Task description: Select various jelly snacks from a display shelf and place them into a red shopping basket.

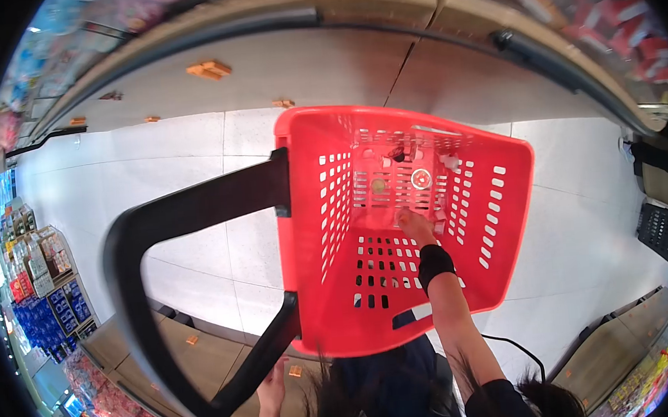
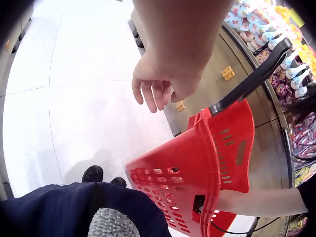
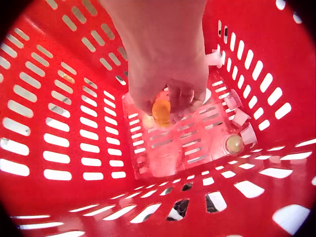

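No lettering can be read anywhere in these views. The packets on the shop shelves (image 1: 38,287) at the left edge of the head view carry print too small and blurred to make out. The red basket (image 1: 340,286) shows no legible label.

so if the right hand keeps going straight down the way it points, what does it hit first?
Most likely the slotted bottom of the red basket. The right hand pinches a small orange item just above it; exact gap is unclear.
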The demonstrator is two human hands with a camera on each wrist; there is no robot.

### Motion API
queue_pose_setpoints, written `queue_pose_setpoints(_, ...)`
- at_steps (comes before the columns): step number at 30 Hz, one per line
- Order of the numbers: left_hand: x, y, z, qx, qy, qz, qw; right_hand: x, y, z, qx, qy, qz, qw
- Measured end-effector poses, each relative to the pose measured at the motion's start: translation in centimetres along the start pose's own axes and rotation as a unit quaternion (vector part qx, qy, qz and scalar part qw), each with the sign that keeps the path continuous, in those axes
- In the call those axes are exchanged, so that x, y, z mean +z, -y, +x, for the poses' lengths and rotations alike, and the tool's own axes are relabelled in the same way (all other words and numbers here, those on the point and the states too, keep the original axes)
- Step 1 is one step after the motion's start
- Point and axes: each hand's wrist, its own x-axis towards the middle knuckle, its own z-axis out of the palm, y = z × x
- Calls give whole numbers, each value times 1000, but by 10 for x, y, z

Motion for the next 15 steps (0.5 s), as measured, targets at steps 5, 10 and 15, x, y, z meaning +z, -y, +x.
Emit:
queue_pose_setpoints(5, -26, -41, -44, 23, -20, -75, 997, -54, 62, -58, -11, -89, 172, 981)
queue_pose_setpoints(10, -69, -53, -84, 44, -29, -73, 996, -84, 95, -105, -54, -88, 449, 888)
queue_pose_setpoints(15, -101, -94, -117, 106, -63, -116, 986, -163, 171, -184, -81, -93, 434, 892)
